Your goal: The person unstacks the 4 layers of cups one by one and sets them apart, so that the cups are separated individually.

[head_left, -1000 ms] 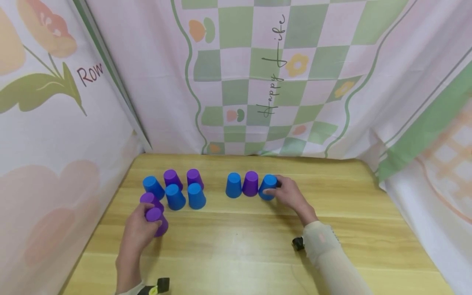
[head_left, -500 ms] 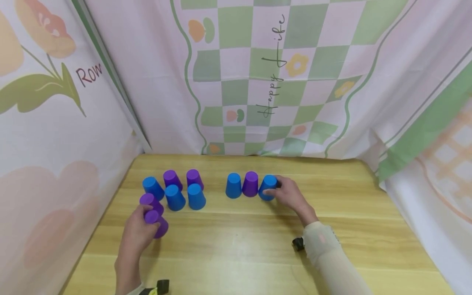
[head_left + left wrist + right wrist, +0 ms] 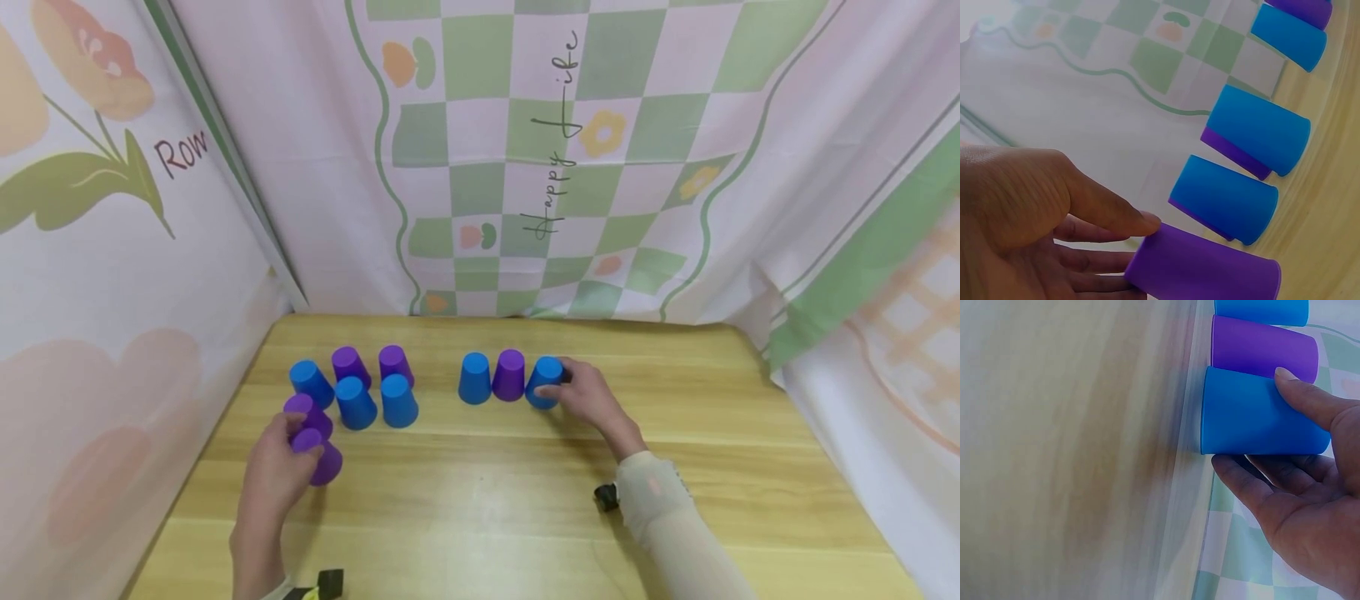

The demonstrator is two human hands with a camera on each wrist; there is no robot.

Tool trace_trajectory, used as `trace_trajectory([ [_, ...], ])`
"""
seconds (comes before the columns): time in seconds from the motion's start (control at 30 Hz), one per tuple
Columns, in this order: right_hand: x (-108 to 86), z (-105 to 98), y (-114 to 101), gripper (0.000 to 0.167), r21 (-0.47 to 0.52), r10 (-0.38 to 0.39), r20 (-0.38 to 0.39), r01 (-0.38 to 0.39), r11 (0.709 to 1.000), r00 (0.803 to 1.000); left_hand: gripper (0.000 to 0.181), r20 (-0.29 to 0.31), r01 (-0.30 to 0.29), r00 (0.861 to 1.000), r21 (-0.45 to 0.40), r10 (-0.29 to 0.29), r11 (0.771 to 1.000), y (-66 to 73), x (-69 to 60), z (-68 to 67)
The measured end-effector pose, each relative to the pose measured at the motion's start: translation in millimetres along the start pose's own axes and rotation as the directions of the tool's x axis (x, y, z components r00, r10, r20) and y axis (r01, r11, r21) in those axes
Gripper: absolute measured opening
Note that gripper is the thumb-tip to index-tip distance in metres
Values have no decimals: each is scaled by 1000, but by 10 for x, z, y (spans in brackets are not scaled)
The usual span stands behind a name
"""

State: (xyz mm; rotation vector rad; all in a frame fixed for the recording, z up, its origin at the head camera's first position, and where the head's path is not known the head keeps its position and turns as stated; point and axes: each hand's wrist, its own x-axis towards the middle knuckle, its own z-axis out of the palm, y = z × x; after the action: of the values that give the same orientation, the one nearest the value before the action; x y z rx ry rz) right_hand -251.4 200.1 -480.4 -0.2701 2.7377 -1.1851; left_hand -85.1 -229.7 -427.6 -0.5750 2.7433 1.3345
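Observation:
My left hand [image 3: 273, 467] holds the nearest purple cup [image 3: 327, 465] by its upper end, at the left of the table. In the left wrist view the thumb touches this purple cup [image 3: 1210, 269] at its top edge, with the other fingers partly behind it. Another purple cup [image 3: 302, 406] stands just beyond. At the right, my right hand [image 3: 588, 396] grips a blue cup [image 3: 542, 394] between thumb and fingers, as the right wrist view shows on the blue cup [image 3: 1247, 415]. This cup ends a row with a purple cup [image 3: 509, 377] and another blue cup [image 3: 474, 379]. All cups stand upside down.
More cups stand at the left: a blue cup [image 3: 311, 383] at the side, two purple cups behind, and two blue cups, one the blue cup [image 3: 400, 402], in front. Patterned cloth [image 3: 487, 167] hangs behind the wooden table [image 3: 480, 517].
My left hand has drawn very slightly left and toward me, with the top of the nearest purple cup shifting the same way. The right hand and its blue cup have not visibly moved.

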Motion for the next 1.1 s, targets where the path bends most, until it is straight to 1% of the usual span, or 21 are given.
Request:
trace_trajectory([
  [0.23, -3, 2, 1, 59, 1, -4, 0, 4, 1000, 1000, 56, -34, -23, 999, -32, 22, 999, 74, -50, -49],
  [0.3, -6, 1, 0, 58, 2, -3, -1, 3, 1000, 1000, 53, -60, -42, 997, -39, 39, 998, 103, -75, -55],
  [0.37, -6, 1, 0, 57, 1, -4, -2, 4, 1000, 1000, 48, -109, -71, 992, -60, 64, 996, 138, -97, -50],
  [0.43, 1, 5, 4, 55, -2, -8, 0, 8, 1000, 1000, 41, -176, -111, 980, -89, 94, 990, 175, -113, -30],
  [0.47, -1, 4, 4, 54, -2, -9, 0, 9, 1000, 1000, 37, -211, -134, 971, -101, 110, 986, 194, -117, -14],
  [0.57, 1, 7, 8, 53, 0, -14, 1, 14, 1000, 1000, 26, -307, -214, 936, -108, 172, 971, 244, -109, 54],
  [0.63, -3, 6, 9, 53, 2, -18, -1, 18, 1000, 1000, 21, -333, -262, 917, -92, 218, 961, 270, -95, 105],
  [0.7, -7, 4, 9, 52, 2, -22, -3, 22, 1000, 1000, 20, -334, -311, 904, -83, 267, 947, 294, -76, 156],
  [0.73, -7, 3, 11, 52, 1, -24, -5, 24, 1000, 1000, 20, -330, -341, 896, -85, 296, 936, 312, -64, 179],
  [0.83, -6, 3, 17, 51, 1, -26, -9, 26, 1000, 1000, 23, -295, -413, 881, -99, 370, 905, 359, -33, 262],
  [0.9, -6, 3, 21, 52, -3, -22, -10, 22, 1000, 1000, 23, -272, -449, 872, -111, 407, 887, 404, -9, 329],
  [0.93, -6, 3, 24, 52, -2, -21, -9, 21, 1000, 1000, 23, -252, -452, 875, -119, 414, 884, 430, -7, 358],
  [0.97, -11, 4, 21, 53, 2, -19, -9, 19, 1000, 1000, 23, -240, -459, 874, -125, 422, 880, 454, 0, 394],
  [1.1, -15, 8, 14, 54, 4, -25, -7, 25, 1000, 1000, 24, -205, -495, 863, -163, 461, 854, 555, 25, 531],
])
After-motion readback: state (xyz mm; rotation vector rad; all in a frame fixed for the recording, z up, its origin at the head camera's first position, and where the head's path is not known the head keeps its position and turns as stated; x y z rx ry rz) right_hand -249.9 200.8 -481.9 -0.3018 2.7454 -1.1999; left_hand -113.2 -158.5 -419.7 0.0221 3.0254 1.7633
